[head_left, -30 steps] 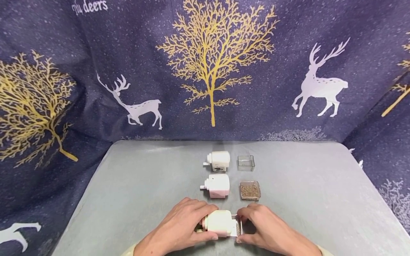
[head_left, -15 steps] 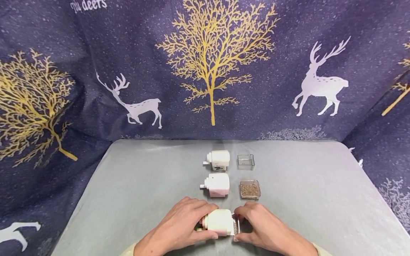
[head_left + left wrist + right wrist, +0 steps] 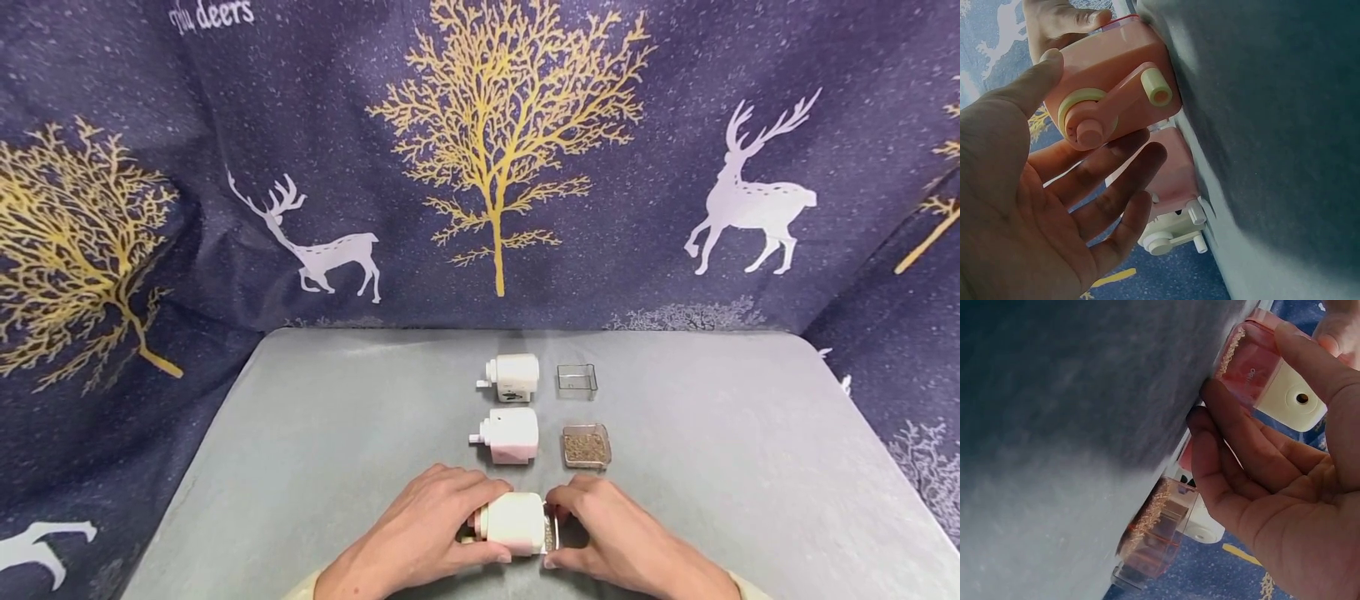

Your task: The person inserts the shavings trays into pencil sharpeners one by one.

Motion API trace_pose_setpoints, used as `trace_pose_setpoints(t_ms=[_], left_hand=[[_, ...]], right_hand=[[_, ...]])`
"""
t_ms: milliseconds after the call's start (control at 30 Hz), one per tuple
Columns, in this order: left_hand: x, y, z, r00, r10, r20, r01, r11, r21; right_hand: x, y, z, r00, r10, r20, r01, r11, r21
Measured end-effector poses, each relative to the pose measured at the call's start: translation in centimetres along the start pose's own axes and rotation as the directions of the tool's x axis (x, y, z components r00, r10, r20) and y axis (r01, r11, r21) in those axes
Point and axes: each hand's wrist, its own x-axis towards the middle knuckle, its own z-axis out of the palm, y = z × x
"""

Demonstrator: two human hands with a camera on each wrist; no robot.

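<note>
A cream and pink hand-crank pencil sharpener (image 3: pixel 513 523) lies nearest the person, its crank handle (image 3: pixel 1159 94) pointing left. My left hand (image 3: pixel 427 529) grips its crank end between thumb and index finger, the other fingers spread loosely in the left wrist view. At the opposite end, the thumb and fingers of my right hand (image 3: pixel 615 529) pinch a clear shavings drawer (image 3: pixel 1249 365) by its sides. Shavings lie along the bottom of the drawer. Most of the drawer sits inside the sharpener body, with a narrow strip showing at the right. Beside it, the sharpener's pencil hole (image 3: pixel 1302 398) faces right.
Farther back on the grey table (image 3: pixel 322 433) stand a pink and white sharpener (image 3: pixel 513 435) and a white sharpener (image 3: pixel 517 377). To their right are a clear drawer with brown shavings (image 3: pixel 586 447) and an empty clear drawer (image 3: pixel 577 380). A dark printed cloth (image 3: pixel 600 275) hangs behind.
My right hand has moved slightly left, sliding the drawer farther into the sharpener. Less of the drawer sticks out now. My left hand has stayed in place on the sharpener.
</note>
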Motion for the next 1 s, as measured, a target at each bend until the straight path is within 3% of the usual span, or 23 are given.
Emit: trace_pose_setpoints(t_ms=[1000], left_hand=[[-0.06, -0.11, 0.19, 0.999, 0.028, -0.022, -0.028, 1.0, 0.014]], right_hand=[[0.78, -0.37, -0.06, 0.999, -0.019, 0.026, 0.018, 0.999, 0.031]])
